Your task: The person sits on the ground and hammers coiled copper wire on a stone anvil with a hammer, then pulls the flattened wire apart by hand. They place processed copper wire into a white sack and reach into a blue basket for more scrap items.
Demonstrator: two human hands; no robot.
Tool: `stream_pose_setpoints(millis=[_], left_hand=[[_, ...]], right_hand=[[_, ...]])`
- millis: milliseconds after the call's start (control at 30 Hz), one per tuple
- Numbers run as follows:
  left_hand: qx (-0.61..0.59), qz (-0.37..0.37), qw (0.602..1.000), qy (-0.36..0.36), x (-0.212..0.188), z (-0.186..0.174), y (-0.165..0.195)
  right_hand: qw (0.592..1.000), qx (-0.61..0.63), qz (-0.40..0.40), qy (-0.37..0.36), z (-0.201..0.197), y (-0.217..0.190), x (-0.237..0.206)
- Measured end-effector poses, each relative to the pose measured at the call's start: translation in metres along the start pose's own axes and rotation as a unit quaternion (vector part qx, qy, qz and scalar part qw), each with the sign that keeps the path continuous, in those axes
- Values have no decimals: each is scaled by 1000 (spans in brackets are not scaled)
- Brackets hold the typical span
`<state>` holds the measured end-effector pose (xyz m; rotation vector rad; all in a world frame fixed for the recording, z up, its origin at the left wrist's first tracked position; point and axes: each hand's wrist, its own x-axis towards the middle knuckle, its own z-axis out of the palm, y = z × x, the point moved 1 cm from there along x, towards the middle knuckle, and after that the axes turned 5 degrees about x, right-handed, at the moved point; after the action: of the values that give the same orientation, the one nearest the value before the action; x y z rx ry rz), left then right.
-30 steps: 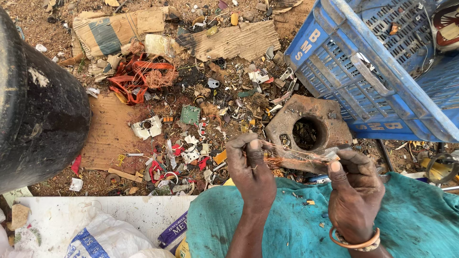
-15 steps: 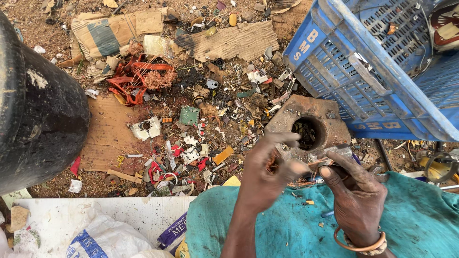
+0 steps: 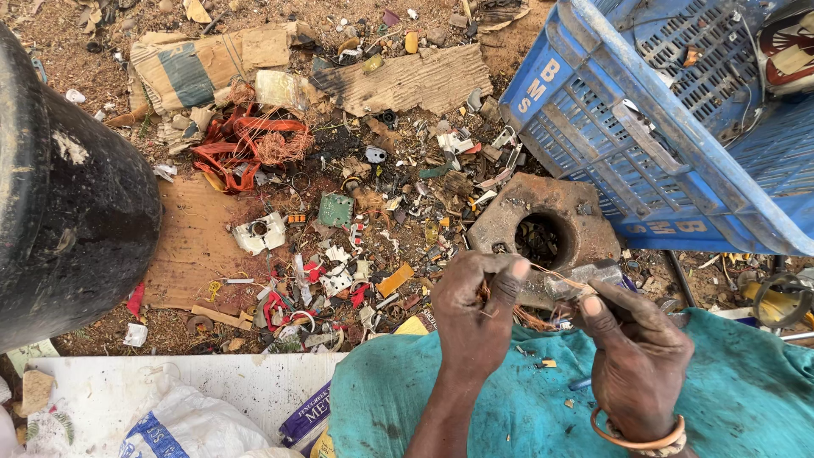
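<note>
My left hand [image 3: 476, 315] is closed around a tuft of thin copper wire [image 3: 530, 315] over my lap. My right hand [image 3: 632, 352], with a bangle at the wrist, pinches a small grey metal part [image 3: 585, 278] that the wire runs from. Both hands hover over the teal cloth [image 3: 526, 407] on my knees, just in front of a rusty metal block with a round hole [image 3: 543, 233].
A blue plastic crate [image 3: 644, 144] stands tilted at the right. A big black drum [image 3: 59, 220] fills the left. Scrap litter, a green circuit board [image 3: 336, 209], orange wire tangle [image 3: 250, 148] and cardboard [image 3: 407, 80] cover the ground. A white sack [image 3: 170, 432] lies bottom left.
My left hand moved off the long part, swung down and closed on the copper wire strands. My right hand shifted slightly and still holds the metal part.
</note>
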<state>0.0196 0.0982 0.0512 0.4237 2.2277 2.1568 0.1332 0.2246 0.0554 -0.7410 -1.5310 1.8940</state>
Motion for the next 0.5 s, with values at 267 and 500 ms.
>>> stream_pose_setpoints(millis=[267, 500], left_hand=[[96, 53, 982, 154, -3, -8, -5], [24, 96, 979, 180, -8, -15, -11]], right_hand=[[941, -287, -167, -61, 9, -5, -14], [994, 104, 0, -18, 16, 5, -4]])
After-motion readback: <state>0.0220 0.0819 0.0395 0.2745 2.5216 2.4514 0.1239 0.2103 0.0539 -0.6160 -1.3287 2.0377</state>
